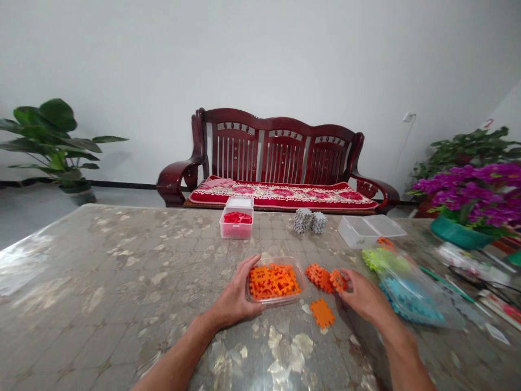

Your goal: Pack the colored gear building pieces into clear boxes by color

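Note:
My left hand (240, 293) is wrapped round the left side of a clear plastic container (302, 271) on the table. Orange interlocking pieces (273, 281) fill the container. My right hand (360, 293) pinches an orange toothed piece (337, 281) between thumb and fingers. Left of those fingertips lies a toppled stack of orange pieces (318, 276). A single flat orange piece (322, 313) rests on the table nearer to me.
Beyond the container stand a box of red pieces (236, 224), stacks of grey pieces (303, 220) and an empty clear box (358, 232). To the right lie green pieces (382, 260), a bag of blue pieces (415, 298) and a flowerpot (459, 232).

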A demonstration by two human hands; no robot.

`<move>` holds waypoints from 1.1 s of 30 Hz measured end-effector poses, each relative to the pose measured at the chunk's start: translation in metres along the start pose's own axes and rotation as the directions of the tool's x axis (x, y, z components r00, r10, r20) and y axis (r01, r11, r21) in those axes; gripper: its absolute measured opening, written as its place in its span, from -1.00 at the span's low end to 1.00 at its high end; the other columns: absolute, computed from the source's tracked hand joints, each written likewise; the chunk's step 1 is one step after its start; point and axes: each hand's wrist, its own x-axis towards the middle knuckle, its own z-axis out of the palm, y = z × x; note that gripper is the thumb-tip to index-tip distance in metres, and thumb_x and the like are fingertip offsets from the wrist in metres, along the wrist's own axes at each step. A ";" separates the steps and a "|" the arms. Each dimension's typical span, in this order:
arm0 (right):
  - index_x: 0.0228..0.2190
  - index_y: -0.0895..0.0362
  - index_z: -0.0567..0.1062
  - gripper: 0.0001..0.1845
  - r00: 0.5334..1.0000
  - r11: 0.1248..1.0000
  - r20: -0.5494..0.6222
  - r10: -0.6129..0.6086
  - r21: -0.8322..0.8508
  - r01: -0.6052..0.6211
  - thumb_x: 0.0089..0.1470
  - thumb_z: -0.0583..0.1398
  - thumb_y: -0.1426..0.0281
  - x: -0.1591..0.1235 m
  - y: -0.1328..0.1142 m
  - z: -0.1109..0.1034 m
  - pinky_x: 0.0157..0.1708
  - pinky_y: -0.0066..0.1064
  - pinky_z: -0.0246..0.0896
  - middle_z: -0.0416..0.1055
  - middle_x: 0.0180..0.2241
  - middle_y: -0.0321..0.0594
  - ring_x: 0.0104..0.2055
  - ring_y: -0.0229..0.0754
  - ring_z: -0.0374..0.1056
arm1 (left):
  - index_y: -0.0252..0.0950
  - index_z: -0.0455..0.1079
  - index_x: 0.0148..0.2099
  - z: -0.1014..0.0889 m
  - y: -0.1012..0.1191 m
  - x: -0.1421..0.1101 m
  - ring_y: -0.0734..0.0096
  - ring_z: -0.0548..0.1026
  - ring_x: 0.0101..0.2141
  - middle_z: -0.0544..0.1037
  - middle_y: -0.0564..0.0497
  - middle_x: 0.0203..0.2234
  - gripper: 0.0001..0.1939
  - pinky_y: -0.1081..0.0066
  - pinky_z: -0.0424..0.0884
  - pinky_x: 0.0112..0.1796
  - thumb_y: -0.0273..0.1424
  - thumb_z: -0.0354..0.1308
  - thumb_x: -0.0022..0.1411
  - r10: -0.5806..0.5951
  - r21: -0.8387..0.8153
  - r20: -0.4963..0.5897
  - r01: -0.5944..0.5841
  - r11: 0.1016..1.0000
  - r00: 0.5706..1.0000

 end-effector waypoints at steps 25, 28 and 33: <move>-0.09 0.10 0.58 -0.59 0.963 0.930 -0.044 -0.267 0.250 0.269 0.01 0.15 0.47 0.030 -0.105 0.003 0.05 -0.20 0.32 0.55 -0.05 -0.11 -0.03 -0.07 0.46 | -0.24 -0.15 0.45 0.003 0.000 -0.001 -0.12 0.23 0.28 0.15 -0.27 0.31 0.15 -0.03 0.19 0.27 -0.33 0.45 -0.04 -0.018 -0.100 -0.015 0.016 0.995 1.000; -0.02 0.15 0.55 -0.50 0.994 0.964 -0.012 -0.105 0.243 0.105 -0.05 0.20 0.40 0.035 -0.055 -0.010 0.05 -0.13 0.33 0.54 -0.01 -0.03 0.02 0.01 0.46 | -0.25 -0.16 0.45 0.002 -0.002 -0.001 -0.13 0.23 0.28 0.17 -0.28 0.30 0.13 -0.04 0.18 0.27 -0.36 0.43 -0.03 -0.039 -0.109 -0.002 0.038 0.993 0.999; 0.12 0.18 0.45 -0.22 0.986 0.991 0.122 -0.116 0.077 0.107 -0.24 0.27 0.47 0.021 -0.016 -0.008 0.26 -0.07 0.09 0.38 0.19 0.01 0.24 0.09 0.27 | -0.26 -0.14 0.45 0.002 -0.004 -0.001 -0.13 0.25 0.26 0.17 -0.28 0.30 0.11 -0.05 0.18 0.27 -0.35 0.42 -0.02 -0.030 -0.112 -0.004 0.029 0.993 1.000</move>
